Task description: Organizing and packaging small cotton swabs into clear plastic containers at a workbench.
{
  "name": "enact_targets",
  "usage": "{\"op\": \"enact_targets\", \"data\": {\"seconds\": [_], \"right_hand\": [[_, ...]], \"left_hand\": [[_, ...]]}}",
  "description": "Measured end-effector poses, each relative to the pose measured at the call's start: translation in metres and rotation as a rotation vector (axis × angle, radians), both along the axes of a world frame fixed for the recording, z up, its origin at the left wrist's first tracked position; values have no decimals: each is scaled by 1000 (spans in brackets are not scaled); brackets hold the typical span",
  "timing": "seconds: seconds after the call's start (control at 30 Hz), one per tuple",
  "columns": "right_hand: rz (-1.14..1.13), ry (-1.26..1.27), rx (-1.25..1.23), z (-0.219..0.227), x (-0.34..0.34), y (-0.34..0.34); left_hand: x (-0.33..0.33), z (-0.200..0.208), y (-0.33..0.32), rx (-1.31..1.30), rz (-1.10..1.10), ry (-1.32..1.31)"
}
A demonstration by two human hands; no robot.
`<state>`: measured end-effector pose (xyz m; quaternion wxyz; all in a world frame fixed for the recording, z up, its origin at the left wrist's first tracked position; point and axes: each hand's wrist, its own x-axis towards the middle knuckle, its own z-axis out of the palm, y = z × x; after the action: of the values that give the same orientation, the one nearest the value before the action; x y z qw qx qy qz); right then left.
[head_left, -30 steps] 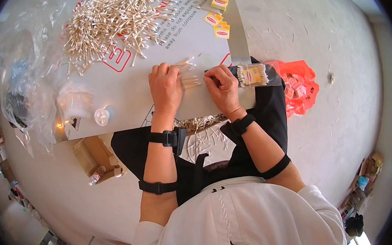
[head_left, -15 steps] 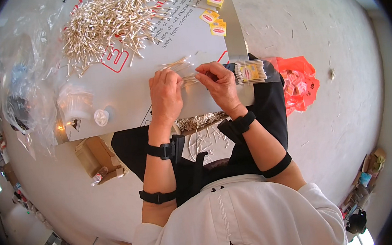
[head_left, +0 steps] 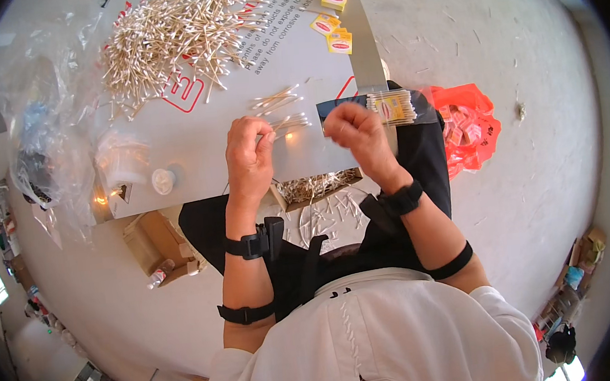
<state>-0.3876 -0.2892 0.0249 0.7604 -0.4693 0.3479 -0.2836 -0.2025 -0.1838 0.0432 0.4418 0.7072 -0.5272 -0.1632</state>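
My left hand (head_left: pixel 248 150) is closed in a pinch over the near part of the table, with a few cotton swabs (head_left: pixel 290 123) sticking out to the right from its fingertips. Just beyond them, more loose swabs (head_left: pixel 277 100) lie on the tabletop. My right hand (head_left: pixel 360 138) is curled and smeared by motion, so whether it holds anything does not show. Right beside it, at the table edge, a clear packet of cotton swabs with a yellow label (head_left: pixel 391 107) lies on a dark strip (head_left: pixel 341 104).
A large heap of swabs (head_left: pixel 169 43) covers the far left of the table, with small yellow boxes (head_left: pixel 339 42) at far right. Plastic wrap (head_left: pixel 47 140) and a white lid (head_left: pixel 163 181) are left. A red bag (head_left: pixel 470 129) hangs right; a swab box (head_left: pixel 312 190) is below.
My hands have moved apart: the right hand has drawn away rightward from the swabs, and the left has shifted slightly left. The dark strip beside the packet now shows more.
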Motion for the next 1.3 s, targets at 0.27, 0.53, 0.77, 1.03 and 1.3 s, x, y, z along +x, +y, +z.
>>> {"op": "enact_targets", "data": {"seconds": [0.27,0.53,0.77,1.03,1.3], "right_hand": [[529,502,-931,-5,-25,51],[836,511,-923,1,-31,36],[209,164,-163,-26,-17,47],[943,286,34,-16,-23,50],[137,-378,543,59,-8,28]], "left_hand": [[0,19,8,-75,-100,329],[2,14,11,-32,-69,359],[-4,-16,8,102,64,-106],[-2,-13,4,57,-41,235],[-8,18,9,-61,-283,830]]}}
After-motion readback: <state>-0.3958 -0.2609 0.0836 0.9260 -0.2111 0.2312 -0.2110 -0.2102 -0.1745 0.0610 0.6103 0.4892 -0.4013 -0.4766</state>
